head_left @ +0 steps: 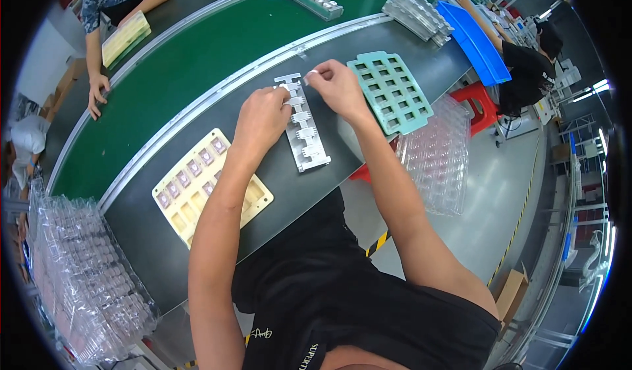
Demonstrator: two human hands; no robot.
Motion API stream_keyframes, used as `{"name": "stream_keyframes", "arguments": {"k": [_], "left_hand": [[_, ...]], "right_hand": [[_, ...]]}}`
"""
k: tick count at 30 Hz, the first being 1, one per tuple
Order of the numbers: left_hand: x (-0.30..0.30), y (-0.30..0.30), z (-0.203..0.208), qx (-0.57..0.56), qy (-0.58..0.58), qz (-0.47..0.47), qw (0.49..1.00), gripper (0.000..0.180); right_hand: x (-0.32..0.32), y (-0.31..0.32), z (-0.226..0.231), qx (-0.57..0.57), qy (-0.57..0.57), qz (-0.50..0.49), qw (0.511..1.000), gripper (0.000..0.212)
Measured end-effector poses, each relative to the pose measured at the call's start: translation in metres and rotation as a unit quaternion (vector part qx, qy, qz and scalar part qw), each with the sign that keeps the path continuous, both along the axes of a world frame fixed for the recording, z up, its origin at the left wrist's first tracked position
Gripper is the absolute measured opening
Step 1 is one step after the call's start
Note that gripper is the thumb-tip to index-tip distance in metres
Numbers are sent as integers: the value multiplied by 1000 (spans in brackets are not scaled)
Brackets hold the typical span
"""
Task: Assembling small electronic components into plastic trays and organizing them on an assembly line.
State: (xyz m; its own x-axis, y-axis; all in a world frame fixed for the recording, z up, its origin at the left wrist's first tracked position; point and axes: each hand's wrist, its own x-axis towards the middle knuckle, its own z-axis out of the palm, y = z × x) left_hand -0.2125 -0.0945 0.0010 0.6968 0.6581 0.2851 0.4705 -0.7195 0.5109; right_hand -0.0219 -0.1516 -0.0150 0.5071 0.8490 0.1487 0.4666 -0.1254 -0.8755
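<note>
A long grey metal fixture point(307, 141) with several small white parts set along it lies on the dark workbench point(151, 251). My left hand point(262, 116) rests on its left side, fingertips pinching at a white part near the fixture's far end. My right hand point(337, 85) hovers over the far end and pinches a small white part point(311, 73). A cream tray point(204, 184) with several pockets, some holding small purplish parts, lies to the left. A teal grid tray point(391, 90) lies to the right, by my right wrist.
A green conveyor belt point(197, 60) runs behind the bench, carrying a tray of parts point(315, 1). Stacks of clear blister trays stand at left point(79, 278), right point(438, 156) and far right point(416, 14). A blue bin point(475, 41) sits beyond. Other people work across point(115, 1) and at right point(526, 67).
</note>
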Motion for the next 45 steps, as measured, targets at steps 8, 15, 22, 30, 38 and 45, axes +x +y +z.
{"name": "stream_keyframes", "arguments": {"k": [8,15,22,30,38,45], "left_hand": [[-104,-25,51,-117,-144,115,976,22],[-221,-70,28,-104,-93,282,949,18],[-234,-90,2,-76,-96,308,943,13],[-214,-85,-11,2,-93,308,947,9],[-204,-86,-17,72,-87,318,941,14],[-221,-99,-2,-104,-129,270,948,20]], "right_hand": [[-61,-29,41,107,90,114,984,25],[-171,-31,35,137,-104,330,928,20],[-236,-22,9,165,-266,325,892,6],[-244,-19,4,133,-337,304,881,10],[-237,-24,4,156,-335,290,883,14],[-116,-3,37,80,-349,108,928,21]]}}
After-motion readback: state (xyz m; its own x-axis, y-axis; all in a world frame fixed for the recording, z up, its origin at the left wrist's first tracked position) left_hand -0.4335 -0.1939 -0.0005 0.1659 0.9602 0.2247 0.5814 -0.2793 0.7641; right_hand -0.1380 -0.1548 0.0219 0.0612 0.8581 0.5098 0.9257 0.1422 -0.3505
